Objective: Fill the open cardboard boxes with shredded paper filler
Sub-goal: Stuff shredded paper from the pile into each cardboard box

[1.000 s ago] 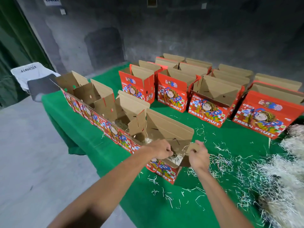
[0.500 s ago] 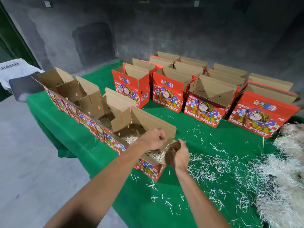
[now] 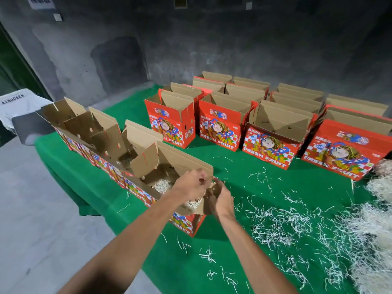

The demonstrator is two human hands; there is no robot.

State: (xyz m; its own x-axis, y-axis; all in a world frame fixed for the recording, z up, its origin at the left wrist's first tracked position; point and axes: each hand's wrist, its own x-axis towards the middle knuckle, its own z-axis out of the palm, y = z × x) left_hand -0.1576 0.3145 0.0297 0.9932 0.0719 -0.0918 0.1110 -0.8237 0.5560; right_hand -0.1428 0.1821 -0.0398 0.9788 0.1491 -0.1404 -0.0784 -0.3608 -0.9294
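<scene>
Your left hand (image 3: 192, 183) hangs over the nearest box (image 3: 169, 187), fingers (image 3: 201, 180) curled; whether they pinch any paper you cannot tell from here. Your right hand (image 3: 220, 198) has its fingers clenched around the brown end flap (image 3: 209, 201) at that box's right end. Inside the box, pale shredded paper (image 3: 162, 185) lies on the bottom, more showing just under your left wrist. This box ends a row of open boxes (image 3: 89, 132) running toward the upper left of the frame along the desk's edge. The desk (image 3: 233, 168) wears a green cloth. Loose shreds (image 3: 280, 223) scatter to the right of your hands, thickening into a big heap (image 3: 373, 240) at the right edge. Red fruit boxes (image 3: 220, 130) stand open across the upper centre and right.
</scene>
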